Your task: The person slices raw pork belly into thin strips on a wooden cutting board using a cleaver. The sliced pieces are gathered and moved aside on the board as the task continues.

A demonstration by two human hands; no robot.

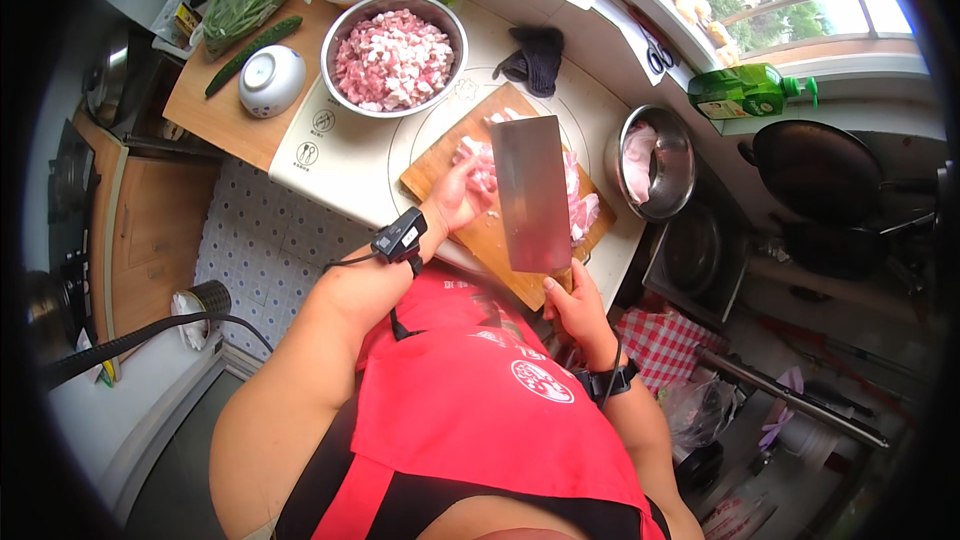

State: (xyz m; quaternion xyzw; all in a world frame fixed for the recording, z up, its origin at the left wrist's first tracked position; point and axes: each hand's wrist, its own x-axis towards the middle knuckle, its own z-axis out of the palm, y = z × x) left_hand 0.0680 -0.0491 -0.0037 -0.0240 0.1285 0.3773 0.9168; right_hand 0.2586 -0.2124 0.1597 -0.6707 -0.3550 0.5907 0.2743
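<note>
In my right hand (581,307) is the handle of a broad steel cleaver (531,195), raised over the wooden cutting board (510,281) with its flat face toward me. My left hand (459,199) is over the board's left side, thumb and fingers apart beside cut raw meat (474,152). Its fingertips come close to the blade; whether they touch it or the meat I cannot tell. More pale pink meat slices (583,210) lie right of the cleaver, which hides the board's middle.
A steel bowl of diced meat (394,64) stands behind the board on the left. Right of the board, another steel bowl (671,172) holds a meat piece (640,157). An upturned white bowl (272,81), a cucumber (253,56) and a dark cloth (534,60) lie around.
</note>
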